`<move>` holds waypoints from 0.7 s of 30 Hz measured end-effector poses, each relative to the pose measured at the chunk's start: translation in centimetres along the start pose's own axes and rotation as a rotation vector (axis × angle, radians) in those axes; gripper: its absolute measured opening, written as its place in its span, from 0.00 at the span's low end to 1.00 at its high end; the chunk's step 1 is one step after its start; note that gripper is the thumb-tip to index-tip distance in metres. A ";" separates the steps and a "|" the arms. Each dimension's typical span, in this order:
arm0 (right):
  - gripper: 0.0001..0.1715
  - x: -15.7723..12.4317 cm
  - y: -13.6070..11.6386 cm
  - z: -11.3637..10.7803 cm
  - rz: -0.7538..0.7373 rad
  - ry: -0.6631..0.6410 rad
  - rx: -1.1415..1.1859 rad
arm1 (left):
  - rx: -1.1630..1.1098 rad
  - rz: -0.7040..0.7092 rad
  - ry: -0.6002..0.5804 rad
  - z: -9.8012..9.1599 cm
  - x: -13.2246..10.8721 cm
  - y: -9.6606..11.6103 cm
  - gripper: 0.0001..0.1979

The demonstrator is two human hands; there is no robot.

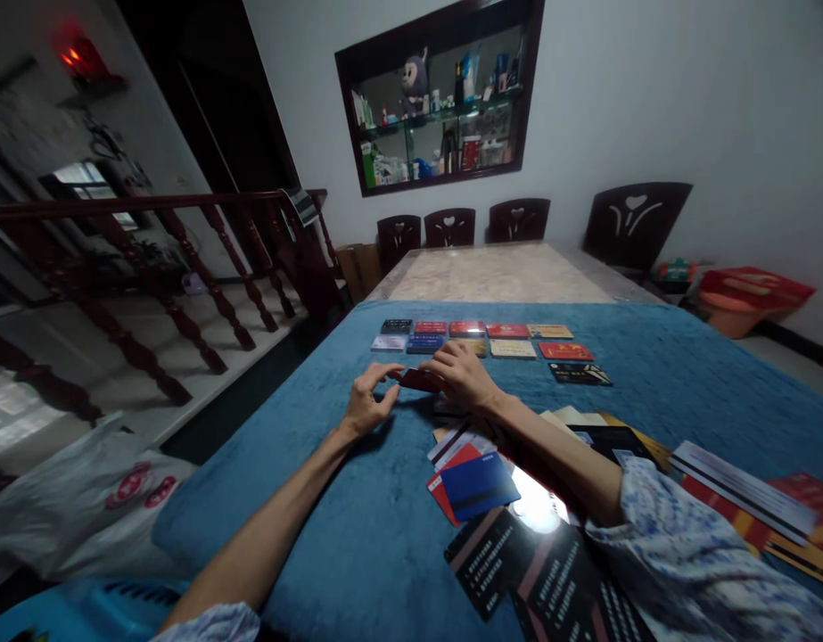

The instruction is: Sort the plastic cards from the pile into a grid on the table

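Between my hands, above the blue cloth, is a dark red card (420,381). My right hand (461,374) is closed on its right side. My left hand (372,400) is at the card's left end, with thumb and fingers apart. Beyond them lie rows of small card stacks, among them a black one (396,326), a dark blue one (425,343) and a red one (566,351). A black card (580,374) lies at the right of the rows. Loose cards, including a blue one (479,486) and black ones (484,557), lie under and beside my right forearm.
More cards (742,490) spread to the right on the blue cloth (337,535). Dark chairs (518,220) stand beyond the table. At the left are a wooden railing (203,267) and white plastic bags (110,508). A red bag (752,287) sits at the far right.
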State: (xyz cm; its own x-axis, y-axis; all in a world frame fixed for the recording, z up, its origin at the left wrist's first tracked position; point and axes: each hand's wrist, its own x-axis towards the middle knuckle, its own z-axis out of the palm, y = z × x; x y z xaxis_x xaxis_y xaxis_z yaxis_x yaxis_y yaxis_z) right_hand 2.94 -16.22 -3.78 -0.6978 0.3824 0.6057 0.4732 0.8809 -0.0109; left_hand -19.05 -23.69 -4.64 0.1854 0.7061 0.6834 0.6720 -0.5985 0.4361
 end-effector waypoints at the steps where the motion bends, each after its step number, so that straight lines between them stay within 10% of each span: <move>1: 0.17 0.0 0.0 0.2 -0.010 -0.002 0.000 | 0.000 -0.002 -0.008 0.1 0.0 0.2 0.16; 21: 0.16 -0.5 -0.3 0.9 0.035 -0.121 0.012 | 0.112 -0.007 -0.086 0.6 -0.6 -1.4 0.15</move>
State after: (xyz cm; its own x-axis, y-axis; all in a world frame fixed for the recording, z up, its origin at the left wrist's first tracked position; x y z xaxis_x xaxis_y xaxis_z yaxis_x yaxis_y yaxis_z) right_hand 2.71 -16.44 -4.80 -0.7412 0.4435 0.5039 0.4926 0.8693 -0.0404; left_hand -19.73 -23.08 -6.03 0.2374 0.7429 0.6259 0.7485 -0.5506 0.3695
